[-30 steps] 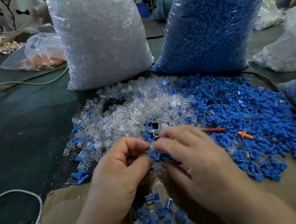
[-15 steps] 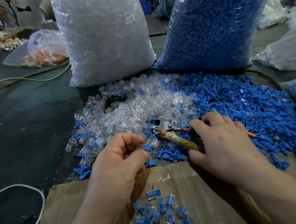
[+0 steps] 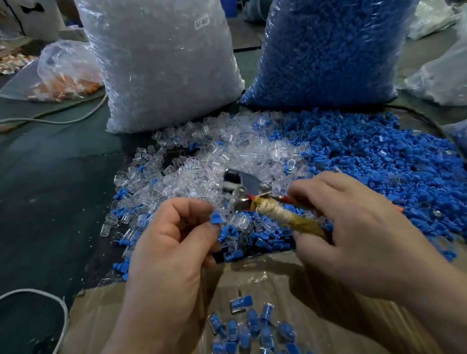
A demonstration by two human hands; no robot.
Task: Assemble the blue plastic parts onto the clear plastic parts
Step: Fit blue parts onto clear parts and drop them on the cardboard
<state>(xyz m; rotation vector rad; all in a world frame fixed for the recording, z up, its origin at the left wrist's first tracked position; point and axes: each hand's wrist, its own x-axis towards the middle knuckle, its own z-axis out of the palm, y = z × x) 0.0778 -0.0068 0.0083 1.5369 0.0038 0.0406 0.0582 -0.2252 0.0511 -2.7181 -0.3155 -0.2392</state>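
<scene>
My left hand [image 3: 172, 239] pinches a small blue plastic part [image 3: 216, 218] between thumb and fingers, just above the table. My right hand [image 3: 354, 230] grips a pair of pliers [image 3: 275, 210] by their tape-wrapped handle, and the metal jaws point left toward the blue part. Loose clear plastic parts [image 3: 224, 155] lie heaped behind my hands. A wide spread of loose blue plastic parts [image 3: 382, 162] covers the table to the right. Several assembled blue-and-clear pieces [image 3: 253, 337] lie in a cardboard box [image 3: 98, 326] below my wrists.
A big bag of clear parts [image 3: 163, 55] and a big bag of blue parts [image 3: 332, 33] stand at the back. A smaller bag with orange pieces [image 3: 63, 76] lies at the back left. A white cable [image 3: 53, 305] loops at the left. More plastic bags [image 3: 450, 70] crowd the right edge.
My right hand left my left hand, took the pliers off the pile and lifted them. My left hand keeps pinching the blue part and has risen slightly.
</scene>
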